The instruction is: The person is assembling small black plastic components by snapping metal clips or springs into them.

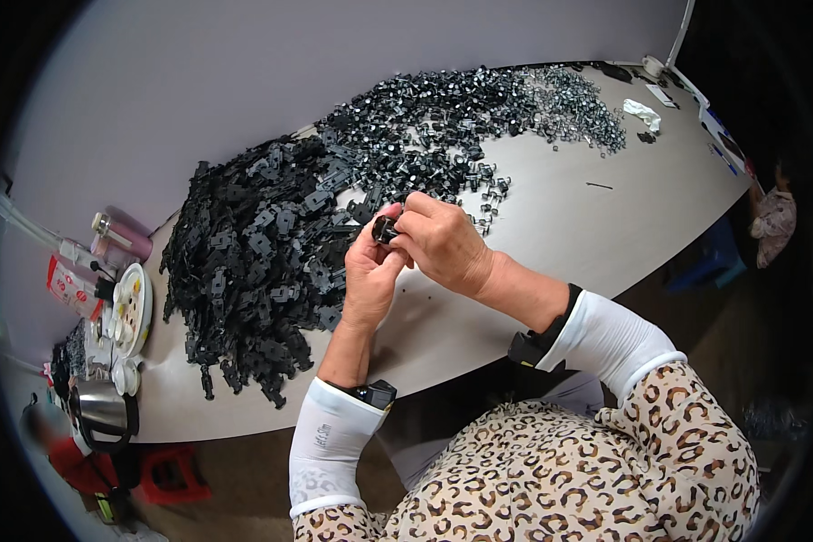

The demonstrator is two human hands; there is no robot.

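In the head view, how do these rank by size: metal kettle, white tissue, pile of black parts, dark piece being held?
1. Pile of black parts
2. Metal kettle
3. White tissue and dark piece: too alike to rank; the piece is partly hidden.

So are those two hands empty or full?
Full: a small black piece is pinched between the fingers of the left hand and right hand.

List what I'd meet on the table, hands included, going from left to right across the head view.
Metal kettle → pile of flat black parts → left hand → right hand → thin dark rod → crumpled white tissue
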